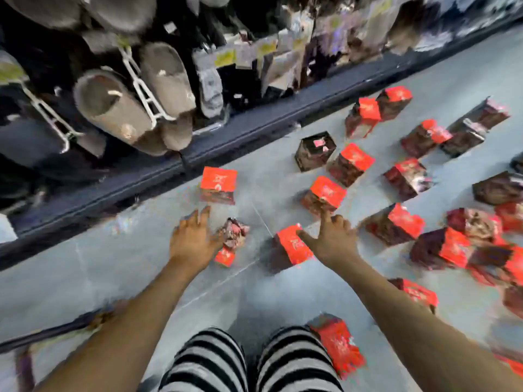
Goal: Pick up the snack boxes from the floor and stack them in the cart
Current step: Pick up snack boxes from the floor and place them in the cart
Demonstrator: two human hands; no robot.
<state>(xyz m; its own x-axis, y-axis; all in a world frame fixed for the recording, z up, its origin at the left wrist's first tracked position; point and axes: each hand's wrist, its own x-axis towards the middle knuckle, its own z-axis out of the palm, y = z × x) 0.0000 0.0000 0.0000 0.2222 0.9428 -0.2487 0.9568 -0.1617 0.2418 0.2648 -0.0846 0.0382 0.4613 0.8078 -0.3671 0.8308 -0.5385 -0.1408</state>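
Our right hand [332,239], fingers spread and empty, hangs right over the nearest snack box [293,246]; left hand [195,239], also spread, sits just beside a crumpled box [233,236].

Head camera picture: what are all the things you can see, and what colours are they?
Boxes: many, too blurry to count exactly, red and dark brown, scattered on the floor, mostly right.
Floor: one, grey, tiled.
Shelf: one, dark, along the upper left.
Slippers: several, beige-grey, hanging on hooks, upper left.
Packets: several, blurred, hanging along the top.
Trousers: black-and-grey stripes, bottom middle.
Left hand: open, beside a box.
Right hand: open, fingers spread, over the boxes.
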